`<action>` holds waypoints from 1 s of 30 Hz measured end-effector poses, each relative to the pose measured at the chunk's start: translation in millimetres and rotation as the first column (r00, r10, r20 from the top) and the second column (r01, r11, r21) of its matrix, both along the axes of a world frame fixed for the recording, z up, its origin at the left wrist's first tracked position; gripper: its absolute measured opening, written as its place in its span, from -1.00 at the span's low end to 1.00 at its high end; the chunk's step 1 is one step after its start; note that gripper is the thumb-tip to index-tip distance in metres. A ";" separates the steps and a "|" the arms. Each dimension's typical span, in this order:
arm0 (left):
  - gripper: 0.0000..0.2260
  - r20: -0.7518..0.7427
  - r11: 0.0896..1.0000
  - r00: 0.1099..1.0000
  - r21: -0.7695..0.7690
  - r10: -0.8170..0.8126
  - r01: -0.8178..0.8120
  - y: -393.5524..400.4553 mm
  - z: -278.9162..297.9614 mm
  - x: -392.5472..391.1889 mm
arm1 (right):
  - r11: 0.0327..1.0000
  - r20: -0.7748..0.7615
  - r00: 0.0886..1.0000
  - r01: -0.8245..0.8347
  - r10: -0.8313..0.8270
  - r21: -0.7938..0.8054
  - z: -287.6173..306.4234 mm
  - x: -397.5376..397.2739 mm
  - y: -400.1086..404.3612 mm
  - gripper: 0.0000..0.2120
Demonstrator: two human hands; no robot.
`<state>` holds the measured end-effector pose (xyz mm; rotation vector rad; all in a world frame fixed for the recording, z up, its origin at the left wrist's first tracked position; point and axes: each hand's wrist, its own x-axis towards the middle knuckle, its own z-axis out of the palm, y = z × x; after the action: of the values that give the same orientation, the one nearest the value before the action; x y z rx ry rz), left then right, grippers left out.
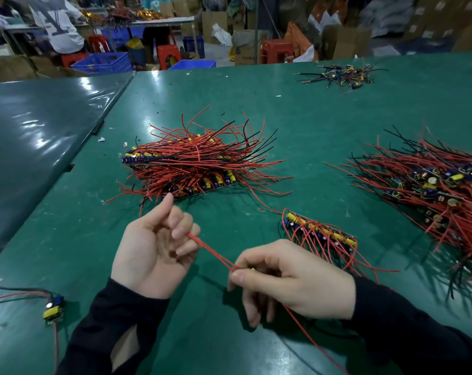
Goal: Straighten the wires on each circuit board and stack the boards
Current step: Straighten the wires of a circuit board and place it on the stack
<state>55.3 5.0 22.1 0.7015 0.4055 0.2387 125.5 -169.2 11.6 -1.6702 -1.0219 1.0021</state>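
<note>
The right hand (pixel 289 277) pinches a small board (pixel 252 269), mostly hidden in the fingers with only a yellow part showing. From it 2 red wires (pixel 213 250) run taut to the left hand (pixel 153 239), whose curled fingers grip their far ends, so I judge this to be mid-straightening, with the wires pulled out between the 2 hands.

On the green table (pixel 324 125) the work looks partly done. The stack (pixel 180 163) straight ahead has boards lined up with wires fanning out both ways, and reads as the finished pile. A short row (pixel 320 234) just beyond the right hand looks like the start of another stack. The heap (pixel 429 190) on the right is jumbled, boards at all angles, and is probably the untouched stock, so plenty remains. A smaller tangle (pixel 340 74) lies far back; I cannot tell whether it belongs to the job. 1 loose board (pixel 53 309) sits near the left edge. The held board has yet to be stacked.
</note>
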 end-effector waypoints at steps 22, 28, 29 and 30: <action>-0.50 0.071 0.691 0.959 0.679 0.275 -0.248 -9.1 -18.0 8.8 | 0.969 -0.025 0.985 0.170 -0.168 0.182 5.2 0.7 -3.0 -0.89; -0.72 -0.287 0.905 0.928 0.283 -0.237 0.319 -7.6 -16.3 6.2 | 0.737 -0.270 0.808 0.589 -0.524 0.331 9.9 14.5 -2.1 -0.82; -0.73 -0.277 0.906 0.908 0.197 -0.315 0.374 -6.6 -14.5 4.6 | 0.697 -0.317 0.778 0.628 -0.543 0.347 10.0 16.1 -2.0 -0.80; -0.75 -0.243 0.914 0.901 0.107 -0.358 0.392 -5.2 -13.2 3.6 | 0.662 -0.355 0.754 0.656 -0.553 0.362 9.9 17.4 -1.8 -0.80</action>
<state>58.9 -0.2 8.9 0.9479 0.4553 -0.1795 142.9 -171.0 21.5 -1.3056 -0.4309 0.4137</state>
